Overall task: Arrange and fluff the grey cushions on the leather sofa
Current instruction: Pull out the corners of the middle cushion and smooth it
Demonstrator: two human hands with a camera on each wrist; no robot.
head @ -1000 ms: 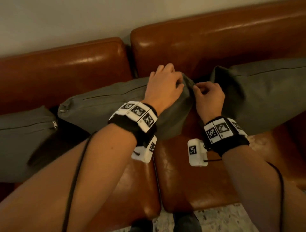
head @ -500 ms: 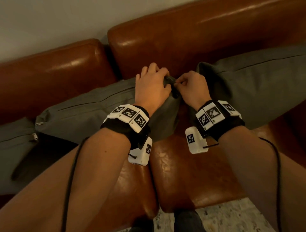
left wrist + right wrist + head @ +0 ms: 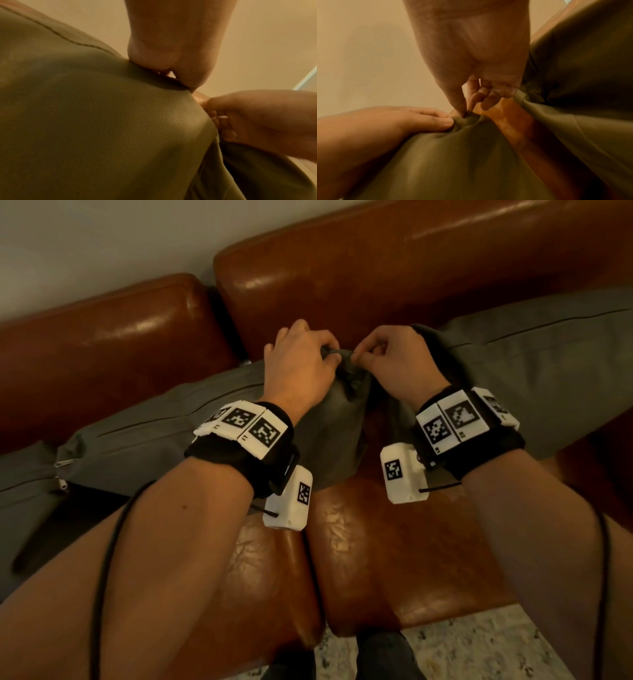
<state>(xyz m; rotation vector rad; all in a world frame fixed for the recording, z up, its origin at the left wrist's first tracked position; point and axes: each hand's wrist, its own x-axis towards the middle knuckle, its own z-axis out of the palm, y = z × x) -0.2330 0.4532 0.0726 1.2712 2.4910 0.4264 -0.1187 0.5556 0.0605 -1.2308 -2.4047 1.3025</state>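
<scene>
Partly hidden cushion corner (image 3: 337, 361) between fingers (image 3: 330, 358).

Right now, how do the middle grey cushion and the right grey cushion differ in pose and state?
The middle grey cushion has its corner bunched and pinched by both the left hand and the right hand; the right grey cushion lies ungripped behind the right wrist. The middle cushion shows a zipper pull at its far end; the right cushion shows none. Both rest on the leather sofa.

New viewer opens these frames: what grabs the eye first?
Both hands meeting at centre: the left hand and right hand pinch the bunched corner of the middle grey fabric cushion. It lies on the glossy brown leather sofa, between a second grey cushion at right and a third grey cushion at far left.
</scene>
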